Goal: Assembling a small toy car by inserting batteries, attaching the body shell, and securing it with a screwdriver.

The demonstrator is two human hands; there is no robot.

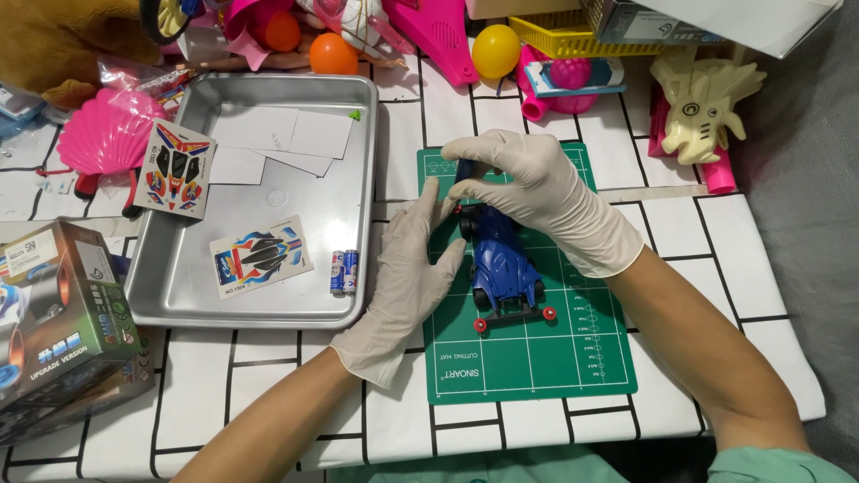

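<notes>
A blue toy race car (503, 268) with red rollers lies on a green cutting mat (555, 358). My left hand (407, 273), in a white glove, rests flat against the car's left side with its fingers apart. My right hand (537, 192), also gloved, reaches over the car's far end and pinches a dark part of it between thumb and fingers. That end of the car is hidden under the right hand.
A metal tray (170, 286) to the left holds sticker sheets (259, 255), white paper slips and two small batteries (344, 270). A printed box (58, 313) sits at the far left. Plastic toys, balls and a yellow basket (559, 36) crowd the far edge.
</notes>
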